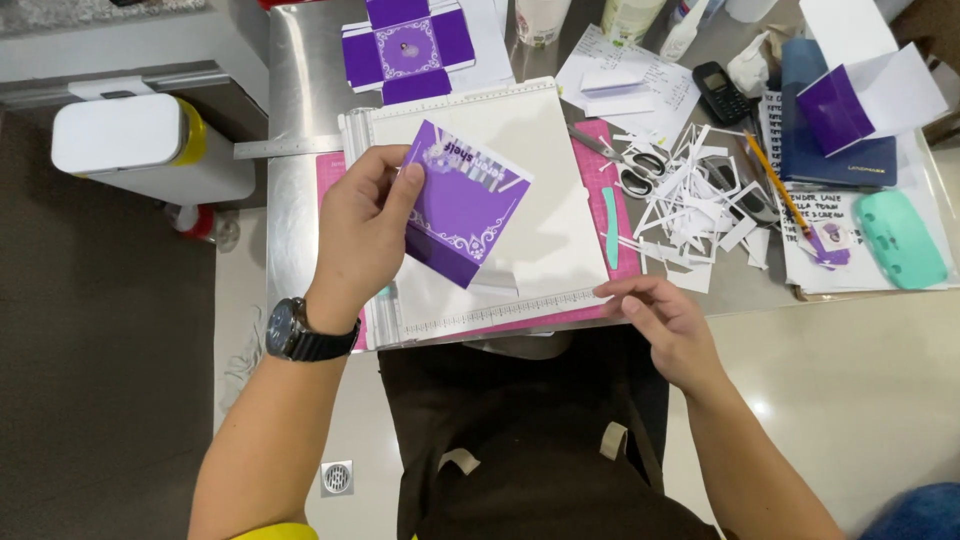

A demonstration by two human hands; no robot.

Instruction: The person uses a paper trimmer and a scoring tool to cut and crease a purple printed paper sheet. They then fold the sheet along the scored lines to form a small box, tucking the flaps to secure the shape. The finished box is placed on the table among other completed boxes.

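Observation:
My left hand (pixel 362 232), with a black watch on the wrist, holds up a purple printed card (pixel 462 205) by its left edge, above a white scoring board (pixel 545 150). The card is partly folded, with a white flap at its lower right. My right hand (pixel 668 322) rests at the board's lower right corner, fingertips touching the board's ruled front edge; it holds nothing that I can see. A pink cutting mat (pixel 625 215) lies under the board.
Scissors (pixel 628 165), a teal folding tool (pixel 610 228) and several white paper scraps (pixel 700 205) lie right of the board. Further right are a pencil (pixel 775 180), a teal case (pixel 898 240), a blue book (pixel 835 150) and a phone (pixel 722 92). A flat purple box cutout (pixel 408 48) lies behind; a white machine (pixel 140 145) stands left.

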